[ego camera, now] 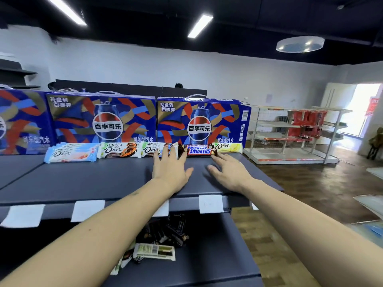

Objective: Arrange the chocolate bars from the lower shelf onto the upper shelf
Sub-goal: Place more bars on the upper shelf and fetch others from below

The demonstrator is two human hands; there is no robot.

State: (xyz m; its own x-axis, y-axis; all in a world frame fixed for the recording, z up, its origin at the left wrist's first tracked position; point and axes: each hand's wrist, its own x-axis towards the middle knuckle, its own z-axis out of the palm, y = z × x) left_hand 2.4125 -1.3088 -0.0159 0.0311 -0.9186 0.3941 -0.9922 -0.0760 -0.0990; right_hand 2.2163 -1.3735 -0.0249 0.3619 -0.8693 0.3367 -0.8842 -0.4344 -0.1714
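A row of chocolate bars stands at the back of the upper shelf: a pale blue Dove stack, two white Dove bars, a Snickers stack and a yellow Dove bar. My left hand lies flat with straight fingers, its tips touching the second white Dove bar and the left end of the Snickers. My right hand is open on the shelf, fingertips at the right end of the Snickers. More bars lie heaped on the lower shelf, including a white one and dark ones.
Large blue cola gift boxes stand behind the row. White price tags hang on the shelf's front edge. To the right, a wooden floor and a white wire rack with red packs.
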